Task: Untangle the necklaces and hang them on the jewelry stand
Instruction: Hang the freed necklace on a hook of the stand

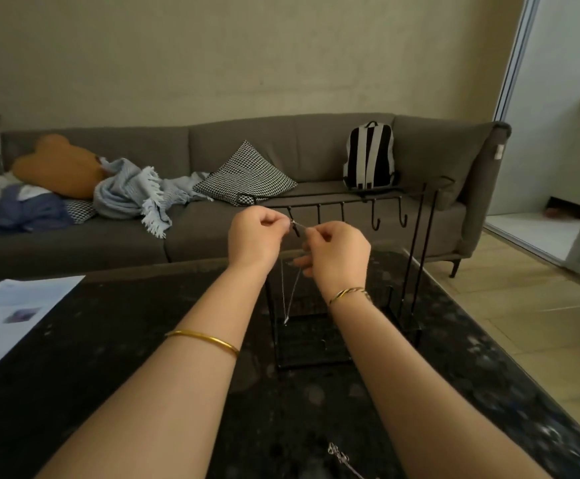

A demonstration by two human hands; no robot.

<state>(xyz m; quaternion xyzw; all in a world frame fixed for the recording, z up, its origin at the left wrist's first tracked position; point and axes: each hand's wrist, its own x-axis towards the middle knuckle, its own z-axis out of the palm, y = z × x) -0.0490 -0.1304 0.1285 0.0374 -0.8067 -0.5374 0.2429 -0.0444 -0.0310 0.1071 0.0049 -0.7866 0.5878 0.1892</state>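
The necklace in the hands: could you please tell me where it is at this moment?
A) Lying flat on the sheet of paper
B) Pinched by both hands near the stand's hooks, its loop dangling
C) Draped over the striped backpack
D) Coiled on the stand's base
B: the left hand and right hand each pinch the necklace by the hooks of the jewelry stand, and its loop hangs below them.

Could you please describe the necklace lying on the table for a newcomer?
Find the dark speckled stone table. At its near edge lies a bunched silver chain necklace. The other silver chain dangles from the left hand and right hand; this one lies untouched.
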